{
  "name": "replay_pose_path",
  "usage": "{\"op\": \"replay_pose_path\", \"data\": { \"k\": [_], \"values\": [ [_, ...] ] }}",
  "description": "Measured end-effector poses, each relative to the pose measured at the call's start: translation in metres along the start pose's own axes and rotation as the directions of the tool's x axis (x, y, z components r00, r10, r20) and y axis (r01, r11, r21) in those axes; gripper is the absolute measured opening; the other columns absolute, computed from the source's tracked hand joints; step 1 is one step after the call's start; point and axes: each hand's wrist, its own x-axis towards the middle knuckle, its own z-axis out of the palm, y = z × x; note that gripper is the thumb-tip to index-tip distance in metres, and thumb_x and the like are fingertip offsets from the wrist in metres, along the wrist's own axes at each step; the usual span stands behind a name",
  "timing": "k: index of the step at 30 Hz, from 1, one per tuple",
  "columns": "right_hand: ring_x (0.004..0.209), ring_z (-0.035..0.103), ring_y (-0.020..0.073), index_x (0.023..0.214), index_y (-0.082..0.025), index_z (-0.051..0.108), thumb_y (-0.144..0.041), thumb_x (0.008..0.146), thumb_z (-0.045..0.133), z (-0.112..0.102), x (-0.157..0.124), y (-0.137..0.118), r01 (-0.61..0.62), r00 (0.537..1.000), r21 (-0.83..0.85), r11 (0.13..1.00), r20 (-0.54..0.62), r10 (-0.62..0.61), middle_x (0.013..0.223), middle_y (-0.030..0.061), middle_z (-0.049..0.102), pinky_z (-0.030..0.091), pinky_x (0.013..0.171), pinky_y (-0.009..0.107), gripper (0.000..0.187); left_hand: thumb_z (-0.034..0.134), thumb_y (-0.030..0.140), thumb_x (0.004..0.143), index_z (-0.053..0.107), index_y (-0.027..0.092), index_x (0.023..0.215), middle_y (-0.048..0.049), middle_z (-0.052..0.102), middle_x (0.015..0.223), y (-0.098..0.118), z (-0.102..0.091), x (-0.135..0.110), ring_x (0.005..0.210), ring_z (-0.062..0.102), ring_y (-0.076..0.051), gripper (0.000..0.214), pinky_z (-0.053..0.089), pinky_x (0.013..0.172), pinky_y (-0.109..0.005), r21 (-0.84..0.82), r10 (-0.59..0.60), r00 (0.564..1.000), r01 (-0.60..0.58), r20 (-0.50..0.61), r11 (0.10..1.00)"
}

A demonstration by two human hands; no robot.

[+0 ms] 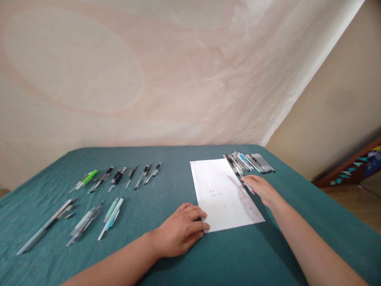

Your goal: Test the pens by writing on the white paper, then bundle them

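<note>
A white sheet of paper lies on the teal tablecloth, with faint writing near its middle. My left hand rests flat on the cloth, fingers loosely curled against the paper's near left corner. My right hand lies over the paper's right edge, fingers closed on a clear pen that points toward me. Just behind it a row of several pens lies at the paper's far right corner.
Several pens and a green highlighter lie in a row at the left middle. Closer left lie more pens and a long grey one. A pale cloth backdrop hangs behind the table. The floor drops off at right.
</note>
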Motion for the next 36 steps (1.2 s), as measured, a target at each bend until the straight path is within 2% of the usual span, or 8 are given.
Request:
{"op": "replay_pose_path", "data": {
  "k": [6,12,16,21,24,26,32,36],
  "values": [
    [0.062,0.057,0.0139,0.091,-0.013,0.068,-0.041,0.075,0.052,0.007,-0.01,-0.009,0.023,0.994,-0.002,1.0,0.108,-0.022,0.082,0.0089,0.068,0.034,0.044,0.02,0.036,0.043,0.023,0.089,0.056,0.026,0.115,-0.0075,0.056,0.117,-0.001,0.0,-0.001,0.11,0.049,-0.023,0.029,0.034,0.097,-0.039,-0.017,-0.005,1.0,0.005,-0.01,1.0],
    [0.057,0.052,0.0113,0.092,-0.012,0.069,-0.042,0.075,0.054,0.015,-0.016,-0.011,0.042,0.982,0.079,0.996,0.178,-0.055,0.089,0.0096,0.068,0.032,0.044,0.021,0.038,0.045,0.023,0.088,0.056,0.025,0.116,-0.0075,0.056,0.117,-0.001,-0.001,0.0,0.111,0.048,-0.023,0.03,0.034,0.098,-0.04,-0.032,-0.014,1.0,0.014,-0.002,0.999],
    [0.056,0.051,0.011,0.094,-0.013,0.068,-0.044,0.076,0.053,0.02,-0.021,-0.013,0.074,0.98,0.034,0.997,0.183,-0.079,0.081,0.0058,0.066,0.031,0.045,0.021,0.039,0.051,0.032,0.086,0.055,0.026,0.118,-0.0078,0.053,0.122,0.001,-0.003,0.0,0.115,0.046,-0.024,0.033,0.03,0.102,-0.043,-0.046,-0.028,0.999,0.029,0.034,0.999],
    [0.07,0.058,0.0156,0.09,-0.016,0.067,-0.041,0.078,0.05,0.025,-0.021,-0.01,0.181,0.983,-0.166,0.969,0.074,-0.17,0.081,0.0039,0.067,0.039,0.057,0.023,0.033,0.056,0.037,0.083,0.052,0.028,0.123,-0.0077,0.049,0.13,0.001,-0.003,-0.002,0.122,0.042,-0.026,0.042,0.023,0.107,-0.048,-0.046,-0.059,0.996,0.062,0.067,0.997],
    [0.076,0.059,0.0166,0.087,-0.018,0.066,-0.036,0.079,0.049,0.027,-0.015,-0.004,0.283,0.956,-0.337,0.898,0.024,-0.292,0.083,0.0033,0.067,0.041,0.068,0.025,0.025,0.055,0.037,0.083,0.05,0.028,0.125,-0.0077,0.048,0.131,0.0,-0.002,-0.002,0.123,0.041,-0.026,0.043,0.022,0.107,-0.048,-0.048,-0.066,0.995,0.07,0.073,0.996],
    [0.077,0.059,0.0164,0.087,-0.019,0.065,-0.034,0.08,0.049,0.028,-0.012,-0.001,0.31,0.942,-0.432,0.847,0.019,-0.335,0.084,0.0033,0.066,0.041,0.07,0.026,0.023,0.054,0.037,0.084,0.05,0.029,0.125,-0.0074,0.048,0.131,-0.001,-0.002,-0.002,0.123,0.041,-0.026,0.042,0.022,0.107,-0.048,-0.048,-0.066,0.995,0.07,0.074,0.996],
    [0.077,0.059,0.0155,0.093,-0.023,0.064,-0.034,0.081,0.052,0.025,-0.017,-0.005,0.258,0.94,-0.635,0.728,-0.01,-0.341,0.09,0.0024,0.065,0.038,0.062,0.024,0.021,0.053,0.037,0.084,0.052,0.028,0.123,-0.0074,0.051,0.129,-0.002,-0.002,-0.002,0.121,0.044,-0.026,0.039,0.024,0.106,-0.046,-0.044,-0.049,0.998,0.051,0.045,0.998],
    [0.075,0.059,0.0159,0.084,-0.024,0.064,-0.036,0.078,0.056,0.018,-0.023,-0.009,0.222,0.96,-0.73,0.647,0.046,-0.278,0.086,0.0013,0.065,0.033,0.056,0.023,0.016,0.053,0.036,0.085,0.053,0.027,0.122,-0.0077,0.052,0.128,-0.002,-0.003,-0.002,0.119,0.045,-0.026,0.039,0.026,0.106,-0.045,-0.051,-0.032,0.999,0.033,0.027,0.998]
  ]
}}
